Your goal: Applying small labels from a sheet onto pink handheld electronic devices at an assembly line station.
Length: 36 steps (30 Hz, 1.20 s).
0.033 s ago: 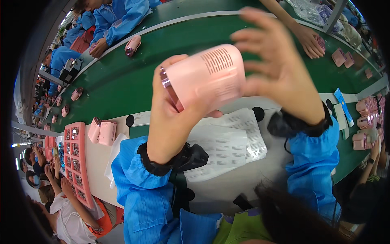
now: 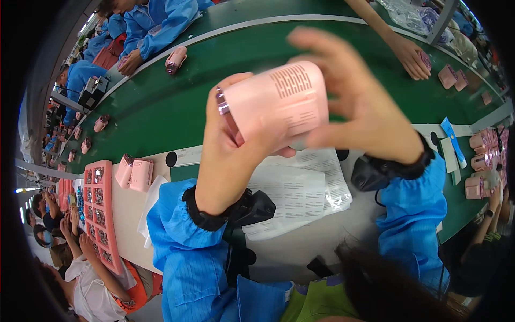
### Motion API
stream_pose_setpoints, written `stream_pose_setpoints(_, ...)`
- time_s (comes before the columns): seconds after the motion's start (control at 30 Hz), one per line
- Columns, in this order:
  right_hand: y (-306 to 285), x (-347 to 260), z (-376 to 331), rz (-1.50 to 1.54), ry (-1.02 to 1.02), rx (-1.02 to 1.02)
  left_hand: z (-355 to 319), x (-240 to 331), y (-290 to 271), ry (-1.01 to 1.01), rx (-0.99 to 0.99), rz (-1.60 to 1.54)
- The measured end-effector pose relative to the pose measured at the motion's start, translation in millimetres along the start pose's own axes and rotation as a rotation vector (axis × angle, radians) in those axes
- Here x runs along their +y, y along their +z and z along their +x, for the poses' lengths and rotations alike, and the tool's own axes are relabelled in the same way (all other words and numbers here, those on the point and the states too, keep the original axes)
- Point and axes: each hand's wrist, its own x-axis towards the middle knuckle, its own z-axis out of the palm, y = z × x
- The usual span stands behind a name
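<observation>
Pink rounded plastic casing [image 2: 279, 104] with slotted vents, held up in both hands above the bench.

Left hand [image 2: 230, 155] is closed around the casing's near end, thumb and fingers wrapped under its shiny metallic rim; right hand [image 2: 359, 107] is half open, fingers spread loosely over the far end, blurred. It looks light, rigid and smooth, probably a little slippery, so the firmest hold would be across the flat sides, clear of the vents and the polished rim. Just below lie clear bags of printed leaflets [image 2: 306, 188] on the pale bench top [image 2: 129, 214]. Two more pink casings [image 2: 135, 173] and a pink compartment tray [image 2: 101, 212] sit to the left. Beyond is a green conveyor belt [image 2: 161, 107], largely bare, with other workers' hands [image 2: 410, 53] at its far edge.
</observation>
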Motion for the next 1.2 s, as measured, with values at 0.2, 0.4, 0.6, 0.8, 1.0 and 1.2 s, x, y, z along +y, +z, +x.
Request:
stream_pose_setpoints(0.2,-46,83,57,-0.248,0.191,-0.275,13,-17,-40,0.060,-0.048,0.719)
stream_pose_setpoints(0.4,-103,220,88,-0.365,0.548,0.122,-16,-47,-63,0.153,-0.711,1.240)
stream_pose_setpoints(0.6,-61,130,79,-0.641,0.048,-0.040,-3,-29,-64,-0.012,-0.441,1.096)
stream_pose_setpoints(0.8,10,18,7,-0.421,-0.096,-0.696,5,-10,-52,0.100,-0.295,1.129)
stream_pose_setpoints(1.0,13,10,1,-0.378,0.302,-0.573,4,-1,-53,0.024,-0.172,0.967)
stream_pose_setpoints(1.2,17,19,3,-0.196,0.250,-0.452,0,3,-55,-0.091,-0.093,0.845)
